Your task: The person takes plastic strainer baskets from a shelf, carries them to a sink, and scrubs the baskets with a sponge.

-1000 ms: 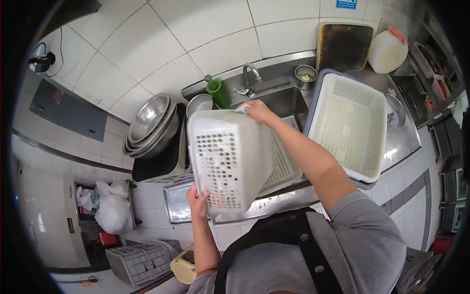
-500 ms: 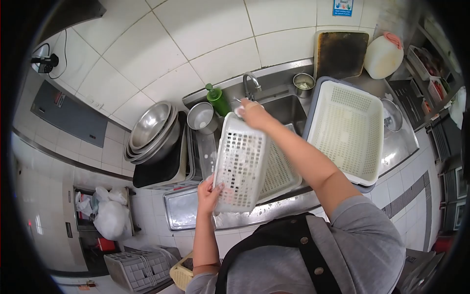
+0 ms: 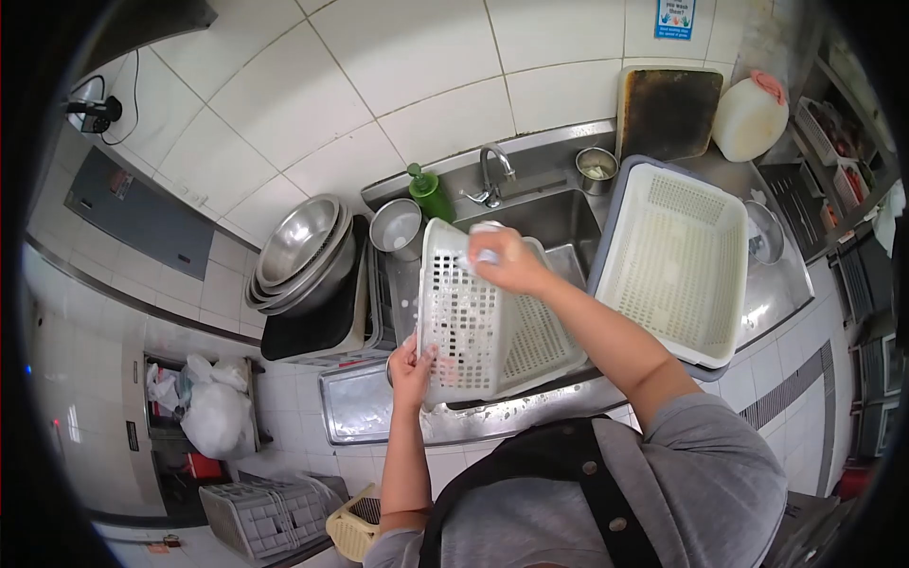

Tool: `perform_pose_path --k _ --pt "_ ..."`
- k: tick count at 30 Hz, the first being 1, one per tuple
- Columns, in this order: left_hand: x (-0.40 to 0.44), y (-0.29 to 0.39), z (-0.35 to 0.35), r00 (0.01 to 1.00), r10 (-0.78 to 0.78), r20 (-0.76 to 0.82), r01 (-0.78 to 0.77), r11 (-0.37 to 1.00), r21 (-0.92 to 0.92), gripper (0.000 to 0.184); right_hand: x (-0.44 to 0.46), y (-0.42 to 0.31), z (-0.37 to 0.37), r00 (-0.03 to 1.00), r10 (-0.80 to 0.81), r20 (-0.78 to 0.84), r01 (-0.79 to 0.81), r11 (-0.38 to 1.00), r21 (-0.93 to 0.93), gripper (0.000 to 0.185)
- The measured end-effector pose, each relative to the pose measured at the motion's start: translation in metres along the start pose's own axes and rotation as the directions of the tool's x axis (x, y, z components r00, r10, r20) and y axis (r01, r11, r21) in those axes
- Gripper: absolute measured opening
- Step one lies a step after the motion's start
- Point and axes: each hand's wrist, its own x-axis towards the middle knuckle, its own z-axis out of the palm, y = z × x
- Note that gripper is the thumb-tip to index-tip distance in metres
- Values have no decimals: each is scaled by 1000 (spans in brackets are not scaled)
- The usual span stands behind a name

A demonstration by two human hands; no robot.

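A white perforated plastic basket is tilted up over the sink, its hole-covered face toward me. My left hand grips its near left edge, thumb on the face. My right hand is closed around a small whitish pad, partly hidden by the fingers, and presses it to the upper part of the basket. Behind and to the right of it, a second perforated basket rests in the steel sink. Just beyond my right hand stands the faucet.
Left of the sink are a green pump bottle, a steel pot and stacked steel bowls. On the right lie a large white basket in a grey tub, a small steel cup, a blackened tray and a white jug.
My right hand has moved with the pad from the basket's far top edge near the faucet down onto its perforated face. My left hand keeps its hold. The view has shifted slightly.
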Motion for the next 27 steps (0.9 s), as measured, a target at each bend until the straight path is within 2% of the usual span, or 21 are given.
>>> perform_pose_path --k 2,5,8,9,12,14,16,19,21,23,25,26,27 --pt "-8 3 -8 1000 13 15 -13 999 -34 39 -21 21 -12 971 231 -59 -212 949 232 20" --pt "-30 33 -22 998 -30 62 32 998 -45 38 -22 34 -11 925 357 -129 -294 889 350 32" --pt "-42 67 -43 993 5 119 -3 1000 -22 37 -4 36 -23 961 276 -5 -270 943 196 41" --pt "-44 74 -47 997 66 50 -67 998 14 36 0 54 -25 954 291 75 -300 930 214 42" --pt "-56 89 -66 984 178 -12 -178 984 -3 36 4 101 -31 802 590 95 -594 768 238 41" --pt "-63 84 -79 982 181 -48 -182 983 -10 34 2 126 -32 720 687 103 -646 608 461 38" --pt "-67 70 -94 979 196 -62 -197 980 -7 32 3 135 -36 635 750 184 -648 389 655 33" --pt "-67 38 -109 974 163 -160 -144 982 124 26 6 139 -52 691 654 306 -610 302 733 21" --pt "-67 -26 -133 964 92 -250 -60 989 133 21 -2 187 -67 763 597 249 -560 418 715 20" --pt "-62 -63 -139 953 12 -302 11 997 74 22 -1 177 -74 721 683 113 -613 554 564 28" --pt "-60 -81 -117 946 -87 -313 74 996 -53 29 -1 114 -90 761 646 -55 -547 686 480 37" --pt "-58 -71 -105 984 -69 -164 56 995 -81 35 2 87 -99 776 615 -137 -515 744 425 42" --pt "-55 -50 -89 999 -45 -13 43 992 -114 41 8 72 -110 832 535 -144 -469 818 332 46"
